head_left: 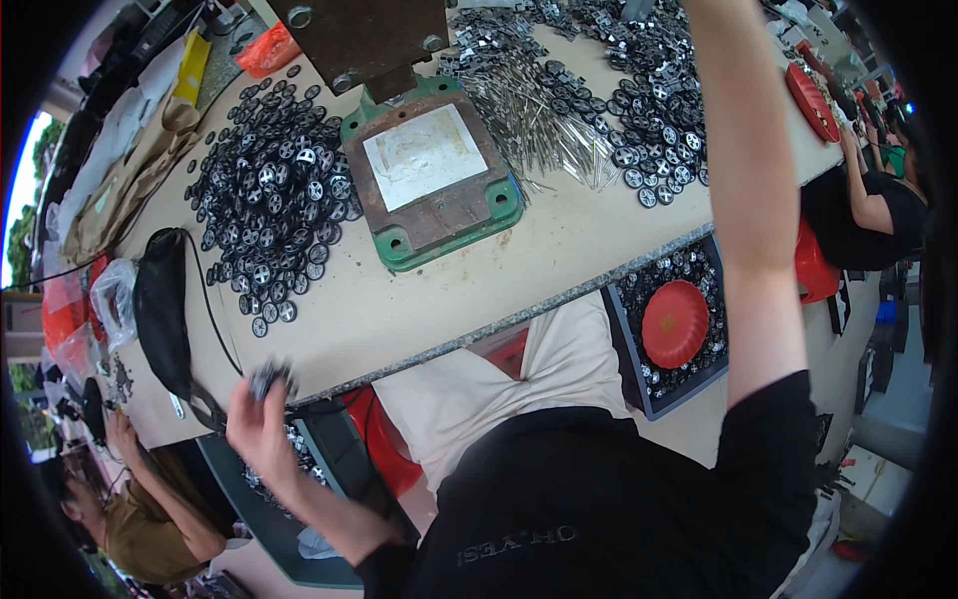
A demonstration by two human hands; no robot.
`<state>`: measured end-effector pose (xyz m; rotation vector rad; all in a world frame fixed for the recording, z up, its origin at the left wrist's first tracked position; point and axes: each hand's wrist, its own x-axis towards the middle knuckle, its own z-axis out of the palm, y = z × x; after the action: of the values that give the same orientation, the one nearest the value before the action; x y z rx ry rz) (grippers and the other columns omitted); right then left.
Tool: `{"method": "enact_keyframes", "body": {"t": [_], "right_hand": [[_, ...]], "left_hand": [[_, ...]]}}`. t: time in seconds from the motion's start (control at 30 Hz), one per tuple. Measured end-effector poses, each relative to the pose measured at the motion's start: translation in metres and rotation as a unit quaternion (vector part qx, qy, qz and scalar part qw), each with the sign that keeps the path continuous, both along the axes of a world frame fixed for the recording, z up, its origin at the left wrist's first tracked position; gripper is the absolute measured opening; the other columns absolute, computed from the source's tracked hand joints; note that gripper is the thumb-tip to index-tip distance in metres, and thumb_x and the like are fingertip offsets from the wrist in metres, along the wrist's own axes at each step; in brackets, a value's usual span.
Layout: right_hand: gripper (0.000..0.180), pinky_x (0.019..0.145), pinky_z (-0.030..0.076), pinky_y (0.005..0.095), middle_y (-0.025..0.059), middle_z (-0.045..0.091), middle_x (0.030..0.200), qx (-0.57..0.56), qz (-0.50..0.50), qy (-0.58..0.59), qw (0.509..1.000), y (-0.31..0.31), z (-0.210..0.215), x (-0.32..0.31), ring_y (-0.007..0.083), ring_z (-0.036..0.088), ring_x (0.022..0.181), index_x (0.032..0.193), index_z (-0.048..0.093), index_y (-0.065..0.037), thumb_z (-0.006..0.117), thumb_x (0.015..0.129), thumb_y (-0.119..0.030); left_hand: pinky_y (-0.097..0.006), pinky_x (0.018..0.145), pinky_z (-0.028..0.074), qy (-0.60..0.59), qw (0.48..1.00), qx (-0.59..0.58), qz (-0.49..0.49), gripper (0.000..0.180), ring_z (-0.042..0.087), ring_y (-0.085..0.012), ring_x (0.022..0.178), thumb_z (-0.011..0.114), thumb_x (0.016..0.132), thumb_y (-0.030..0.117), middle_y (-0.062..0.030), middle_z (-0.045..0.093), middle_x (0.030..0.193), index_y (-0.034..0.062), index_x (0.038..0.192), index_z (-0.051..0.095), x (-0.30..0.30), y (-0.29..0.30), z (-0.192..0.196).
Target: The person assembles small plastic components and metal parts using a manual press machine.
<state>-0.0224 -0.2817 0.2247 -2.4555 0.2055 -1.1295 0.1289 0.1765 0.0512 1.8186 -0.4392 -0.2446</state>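
Observation:
My left hand (257, 424) is raised at the table's front left edge, fingers closed on small black wheels (271, 379); motion blurs them, so I cannot tell how many. Behind it on the tabletop lies a big heap of black wheels with silver spokes (264, 190). My right arm (743, 180) stretches far across the table to the right, and its hand is past the top edge of the view. Beside that arm lie more wheels (659, 140), a spread of thin metal pins (559, 130) and a pile of small black and grey parts (499, 45).
A green and brown press base (439, 180) with a white plate stands mid-table under a dark metal head (364, 40). Below the edge are a grey bin (654, 404) with a red dish (675, 324) and a green bin (239, 489). A black bag (165, 309) lies left. Co-workers sit both sides.

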Motion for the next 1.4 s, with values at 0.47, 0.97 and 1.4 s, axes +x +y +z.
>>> {"method": "enact_keyframes", "body": {"t": [0.47,0.97,1.4], "right_hand": [[0.01,0.063,0.043,0.0395,0.0179,0.06,0.076,0.125,-0.126,0.31,0.934,0.085,-0.207,-0.038,0.032,0.057,0.067,0.081,0.056,0.003,0.056,0.079,-0.007],[0.009,0.064,0.046,0.0245,0.0065,0.063,0.086,0.357,-0.098,0.145,0.917,0.129,-0.192,-0.059,0.0113,0.061,0.075,0.091,0.058,0.001,0.055,0.084,-0.003],[0.012,0.059,0.044,0.0187,0.0066,0.064,0.088,0.612,0.136,-0.018,0.779,0.194,-0.208,-0.034,0.0081,0.059,0.075,0.097,0.054,0.0,0.057,0.086,-0.005]], "left_hand": [[-0.023,0.062,0.045,-0.138,0.973,0.184,0.004,0.021,0.056,-0.0098,0.066,0.066,0.076,0.003,-0.0087,0.064,0.079,-0.0027,0.096,0.064,-0.014,-0.009,0.001],[-0.034,0.063,0.047,-0.363,0.915,0.177,-0.008,0.013,0.06,-0.0232,0.067,0.067,0.074,0.012,-0.0112,0.064,0.07,-0.0007,0.079,0.068,0.035,-0.147,-0.045],[-0.03,0.077,0.055,0.417,0.825,-0.302,-0.232,0.025,0.062,-0.0183,0.086,0.053,0.088,0.006,-0.0138,0.062,0.099,-0.0032,0.111,0.055,-0.075,-0.146,-0.049]]}}
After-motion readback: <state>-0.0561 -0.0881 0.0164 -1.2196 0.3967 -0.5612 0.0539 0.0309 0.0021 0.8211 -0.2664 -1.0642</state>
